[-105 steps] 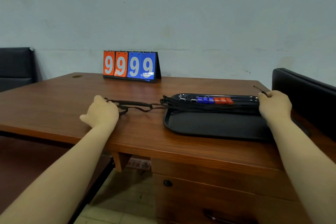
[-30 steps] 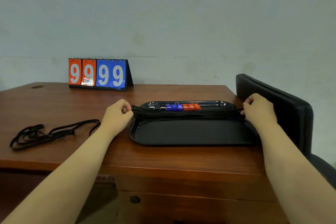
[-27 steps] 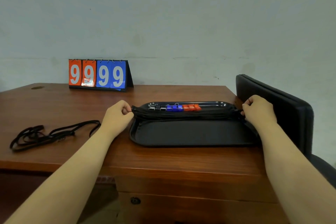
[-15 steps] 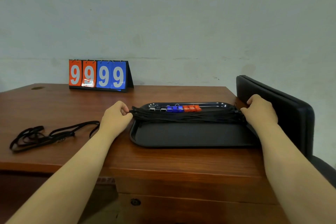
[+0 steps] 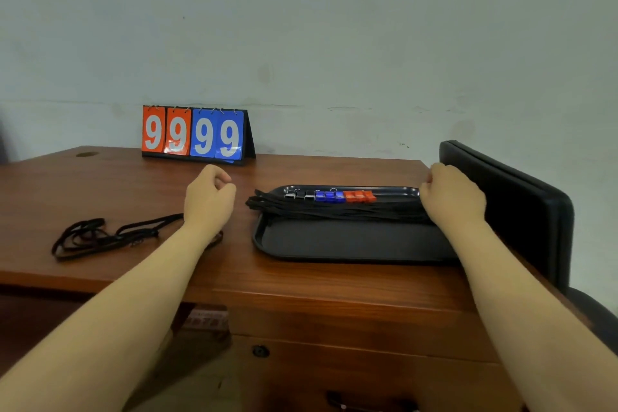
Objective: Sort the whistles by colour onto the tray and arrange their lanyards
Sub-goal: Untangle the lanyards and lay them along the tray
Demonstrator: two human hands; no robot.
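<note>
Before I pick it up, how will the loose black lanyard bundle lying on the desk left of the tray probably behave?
The lanyard bundle is thin cord lying in slack loops, so it likely droops limply and weighs little. Its loops overlap, so they may tangle or trail across the desk when lifted.

Scuffed pale grey-blue wall [image 5: 334,27], reddish-brown wooden desk [image 5: 301,281] with drawer knob [image 5: 260,351], black padded chair [image 5: 521,197] at right, flip scoreboard [image 5: 195,134] reading 9999.

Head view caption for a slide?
Left hand and right hand flank tray of colour-sorted whistles, lanyards bundled across it.
</note>
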